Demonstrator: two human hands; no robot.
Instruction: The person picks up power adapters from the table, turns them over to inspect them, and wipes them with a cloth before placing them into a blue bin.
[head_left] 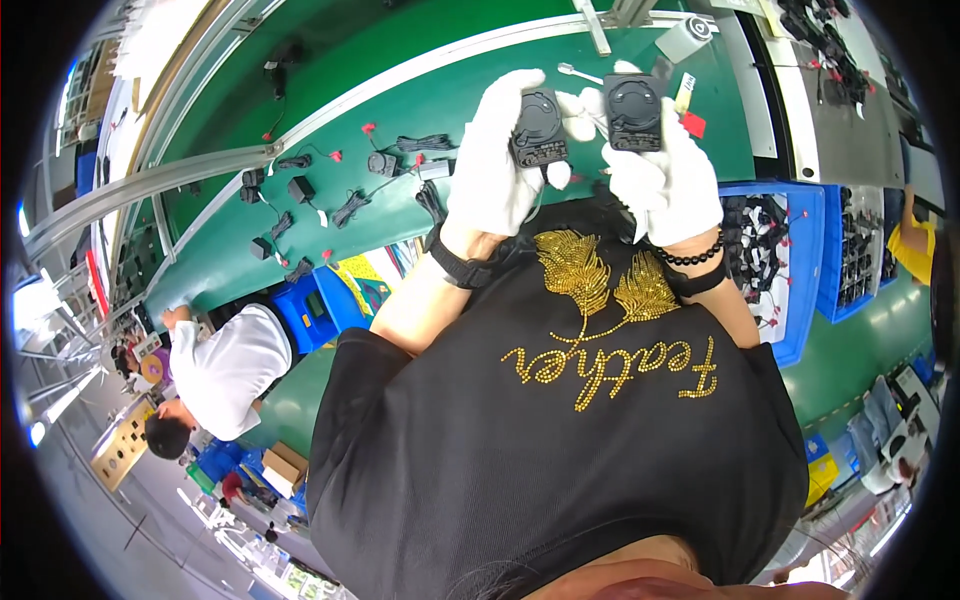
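Observation:
Both my hands wear white gloves and are raised side by side over the green workbench (400, 110). My left hand (490, 165) is closed around a black power adapter (539, 122), its face with a round recess turned up. In my right hand (675, 185) is a second, similar black power adapter (634, 105), gripped at its edges and also face up. The two adapters are held apart, with the gloved fingertips between them. Their cords are mostly hidden by my hands and dark shirt.
Several black adapters (382, 163) with coiled cables and red end caps lie on the bench to the left. Beyond my right hand are a white bottle (684, 38) and a red tag (692, 124). A blue crate (800, 310) holds more adapters. A person in white (230, 365) works at left.

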